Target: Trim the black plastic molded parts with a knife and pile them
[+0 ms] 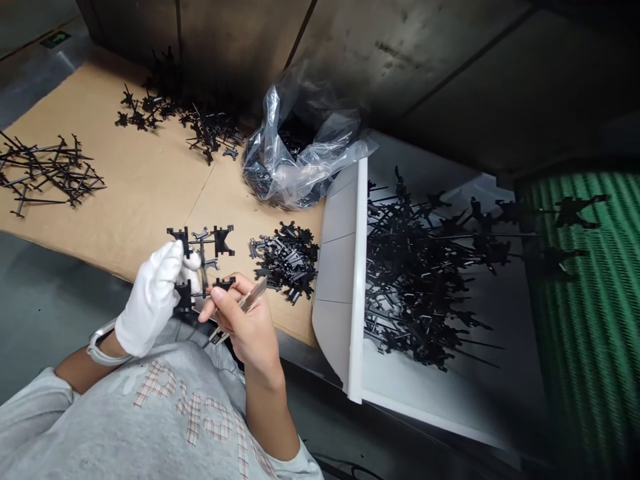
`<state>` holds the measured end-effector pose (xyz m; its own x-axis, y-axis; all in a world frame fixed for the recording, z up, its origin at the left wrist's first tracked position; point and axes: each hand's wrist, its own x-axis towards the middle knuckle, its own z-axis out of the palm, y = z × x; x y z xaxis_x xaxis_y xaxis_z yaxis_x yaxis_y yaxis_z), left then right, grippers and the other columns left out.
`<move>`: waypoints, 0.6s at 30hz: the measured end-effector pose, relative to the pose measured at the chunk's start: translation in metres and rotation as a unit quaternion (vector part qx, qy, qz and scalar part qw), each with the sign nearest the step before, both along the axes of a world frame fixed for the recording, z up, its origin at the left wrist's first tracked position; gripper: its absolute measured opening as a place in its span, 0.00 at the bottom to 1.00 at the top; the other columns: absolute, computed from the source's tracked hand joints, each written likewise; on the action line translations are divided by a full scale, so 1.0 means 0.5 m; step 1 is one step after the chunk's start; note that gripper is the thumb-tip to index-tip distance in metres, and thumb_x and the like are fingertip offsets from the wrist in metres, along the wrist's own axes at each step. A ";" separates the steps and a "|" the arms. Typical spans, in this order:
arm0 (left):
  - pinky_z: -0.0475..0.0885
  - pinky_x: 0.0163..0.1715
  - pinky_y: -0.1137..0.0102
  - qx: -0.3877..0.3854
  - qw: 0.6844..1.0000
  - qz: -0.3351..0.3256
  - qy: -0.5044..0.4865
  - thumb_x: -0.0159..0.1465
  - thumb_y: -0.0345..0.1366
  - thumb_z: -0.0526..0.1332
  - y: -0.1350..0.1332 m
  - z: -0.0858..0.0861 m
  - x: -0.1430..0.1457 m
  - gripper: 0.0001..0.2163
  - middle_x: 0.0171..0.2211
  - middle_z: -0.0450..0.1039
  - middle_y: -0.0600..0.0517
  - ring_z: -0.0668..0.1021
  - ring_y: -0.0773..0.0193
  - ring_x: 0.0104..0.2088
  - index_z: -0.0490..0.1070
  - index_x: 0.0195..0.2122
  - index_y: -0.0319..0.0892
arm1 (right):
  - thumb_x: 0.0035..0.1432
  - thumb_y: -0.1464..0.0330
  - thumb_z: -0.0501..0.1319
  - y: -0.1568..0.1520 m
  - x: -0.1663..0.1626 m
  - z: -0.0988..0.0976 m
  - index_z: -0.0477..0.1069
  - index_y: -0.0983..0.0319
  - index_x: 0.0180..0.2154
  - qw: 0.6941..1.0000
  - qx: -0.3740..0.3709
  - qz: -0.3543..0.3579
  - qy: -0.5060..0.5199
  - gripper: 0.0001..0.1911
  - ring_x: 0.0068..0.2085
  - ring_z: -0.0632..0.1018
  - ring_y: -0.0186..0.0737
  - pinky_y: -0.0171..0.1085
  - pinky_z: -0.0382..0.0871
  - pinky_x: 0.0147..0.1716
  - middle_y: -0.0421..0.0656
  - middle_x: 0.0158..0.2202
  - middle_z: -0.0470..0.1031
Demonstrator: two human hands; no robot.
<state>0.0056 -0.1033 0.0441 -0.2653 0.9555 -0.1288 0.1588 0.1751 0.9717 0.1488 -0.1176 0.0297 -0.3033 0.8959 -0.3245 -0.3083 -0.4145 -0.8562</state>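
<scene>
Currently holding a black plastic frame [203,261] up in front of the grey shirt [115,427], over the front edge of a brown cardboard sheet [145,177]. Gripping it with the white-gloved left hand [153,297], with thumb and fingers clamped on its left side. Clasping a slim metal-bladed tool [254,295] in the bare right hand [245,320], with fingers closed around it and the blade slanting up to the right. Reaching also with the right thumb and fingertips to the lower right corner of the frame; cannot tell how firmly pressed. Facing, just right of the frame, a heap of small black parts [287,260], with a clear plastic bag [300,170] of dark pieces behind it. Flanked farther right by a white bin [357,287] loaded with tangled black sprues [425,287], next to a green ribbed surface [605,320]. Bordered at far left by a loose pile of black rods [50,170], and toward the back by scattered black clusters [207,130].
</scene>
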 end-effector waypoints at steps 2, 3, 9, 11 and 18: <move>0.69 0.17 0.71 -0.036 0.997 0.010 -0.069 0.62 0.65 0.59 -0.007 0.002 0.002 0.25 0.26 0.75 0.50 0.75 0.63 0.23 0.69 0.32 0.44 | 0.57 0.52 0.69 0.000 0.002 -0.003 0.63 0.58 0.27 0.999 -0.017 -0.008 0.034 0.22 0.14 0.53 0.23 0.32 0.43 0.15 0.38 0.21 0.80; 0.66 0.14 0.72 -0.055 0.992 0.019 -0.112 0.62 0.67 0.58 -0.010 0.001 0.004 0.27 0.26 0.75 0.51 0.74 0.64 0.21 0.69 0.34 0.44 | 0.56 0.52 0.69 0.000 0.002 -0.003 0.62 0.58 0.27 0.998 -0.025 -0.014 0.047 0.22 0.14 0.52 0.23 0.32 0.42 0.15 0.38 0.20 0.79; 0.64 0.13 0.77 -0.089 0.956 0.028 -0.277 0.65 0.67 0.55 -0.019 -0.023 0.004 0.27 0.25 0.72 0.55 0.69 0.72 0.17 0.66 0.36 0.44 | 0.54 0.54 0.72 -0.003 -0.001 0.002 0.58 0.58 0.24 0.995 -0.038 -0.051 0.072 0.26 0.13 0.51 0.21 0.30 0.41 0.15 0.33 0.15 0.73; 0.64 0.13 0.78 -0.092 0.954 0.019 -0.286 0.66 0.68 0.53 -0.021 -0.028 0.001 0.28 0.27 0.73 0.55 0.68 0.73 0.16 0.66 0.36 0.44 | 0.53 0.54 0.72 -0.004 -0.002 0.002 0.59 0.58 0.25 0.994 -0.045 -0.055 0.080 0.25 0.13 0.50 0.21 0.30 0.41 0.15 0.34 0.16 0.75; 0.72 0.20 0.72 -0.058 0.991 -0.036 -0.120 0.68 0.62 0.53 -0.015 -0.011 0.002 0.24 0.28 0.75 0.51 0.74 0.66 0.22 0.71 0.34 0.44 | 0.53 0.53 0.72 -0.008 0.000 -0.006 0.62 0.59 0.27 0.995 -0.056 -0.047 0.074 0.24 0.14 0.50 0.21 0.30 0.40 0.14 0.35 0.18 0.76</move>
<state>0.0067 -0.1110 0.0385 -0.1464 0.9460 -0.2891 -0.0578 0.2836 0.9572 0.1490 -0.1216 0.0269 -0.2709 0.8838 -0.3815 -0.4694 -0.4673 -0.7492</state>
